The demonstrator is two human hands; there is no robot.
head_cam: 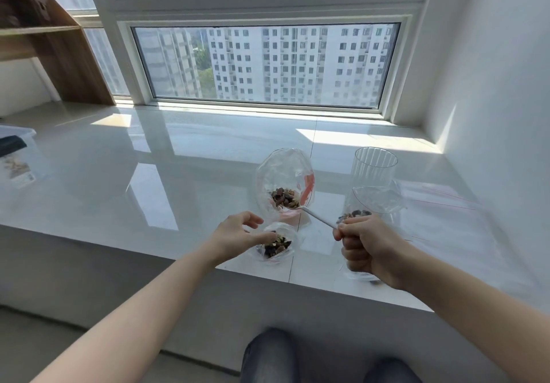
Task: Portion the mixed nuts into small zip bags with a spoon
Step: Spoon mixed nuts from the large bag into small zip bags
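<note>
Nuts sit in three places on the glossy counter (184,180): a heap inside the large open bag (284,178) standing in the middle, a portion in the small zip bag (275,245) at the near edge, and more in a second bag (373,201) propped over a clear cup on the right.

The right hand (367,247) is fisted round the handle of a thin white spoon (317,219), whose bowl dips into the mouth of the large bag among the nuts (284,198).

The left hand (238,233) hovers with its fingers (266,236) loosely spread, one tip resting on the small bag's rim; whether it actually pinches the film I cannot quite tell.

These bags look flimsy and slick, likely to slump or slide on the polished stone, so the best hold would be at the stiffer zip strip at the mouth, keeping it wide.

The nuts are light, loose and prone to roll off a shallow spoon; a level carry suits them.

An empty ribbed glass (375,164) stands farther back on the right, and flat spare bags (440,204) lie beside it.
</note>
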